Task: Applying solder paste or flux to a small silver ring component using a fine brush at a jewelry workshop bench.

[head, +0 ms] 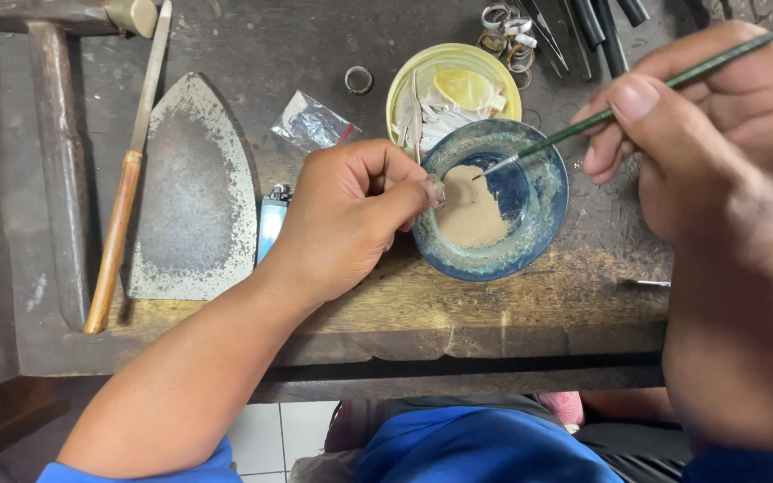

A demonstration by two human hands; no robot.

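Left hand (346, 215): fingers pinching a ring (436, 190) over the blue bowl (492, 201) | right hand (717, 134): fingers pinching a brush (583, 121), tip dipped in the bowl's beige paste (471, 210).

Thin green brush (673, 82) tilted, tip dipped into blue glazed bowl (491, 199) holding tan paste; small silver ring (436, 190) held at bowl's left rim.

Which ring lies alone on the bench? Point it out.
The single ring left of the yellow dish; the other rings sit heaped together at the top, right of that dish.
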